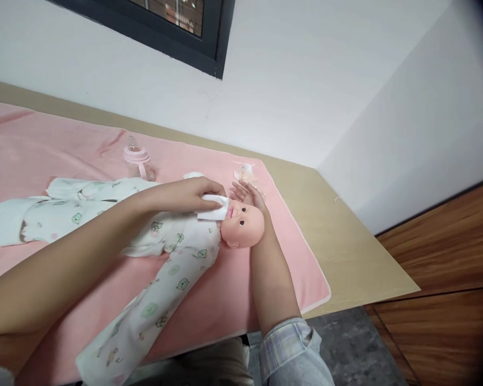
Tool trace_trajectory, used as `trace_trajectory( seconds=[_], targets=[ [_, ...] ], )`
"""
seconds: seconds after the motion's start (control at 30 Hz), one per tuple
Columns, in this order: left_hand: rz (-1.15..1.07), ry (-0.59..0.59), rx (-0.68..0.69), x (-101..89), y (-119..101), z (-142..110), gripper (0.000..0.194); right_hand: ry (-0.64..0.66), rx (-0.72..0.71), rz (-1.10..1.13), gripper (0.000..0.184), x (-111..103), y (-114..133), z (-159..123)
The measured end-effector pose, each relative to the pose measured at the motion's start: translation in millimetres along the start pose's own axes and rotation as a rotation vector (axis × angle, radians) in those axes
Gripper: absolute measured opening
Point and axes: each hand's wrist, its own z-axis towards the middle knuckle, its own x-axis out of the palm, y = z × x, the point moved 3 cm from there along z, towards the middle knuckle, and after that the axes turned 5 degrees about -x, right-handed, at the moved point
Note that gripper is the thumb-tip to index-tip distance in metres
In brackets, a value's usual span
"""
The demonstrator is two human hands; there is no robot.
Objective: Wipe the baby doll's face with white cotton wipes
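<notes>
A baby doll in white printed clothes lies on its back, head toward the right. My left hand pinches a folded white cloth against the doll's chin and neck, just below its mouth. The doll's head leans on my right wrist. Beyond the head, my right hand lies with its fingers stretched and apart, holding nothing in them. Close by those fingers is a small clear plastic packet, its contents hard to make out.
A pink-topped baby bottle stands behind the doll. Under everything spreads a pink blanket on a tan tabletop. A white wall with a dark window frame rises behind; wood-grain panels are at the right.
</notes>
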Motion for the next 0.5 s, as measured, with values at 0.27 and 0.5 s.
trace_trajectory(
  seconds=[0.27, 0.5],
  targets=[
    [0.005, -0.046, 0.059, 9.6, -3, 1, 0.018, -0.08, -0.006, -0.032, 0.032, 21, 7, -20],
    [0.022, -0.084, 0.016, 13.5, -7, 3, 0.02, -0.126, -0.031, -0.081, 0.026, 39, 16, -32]
  ],
)
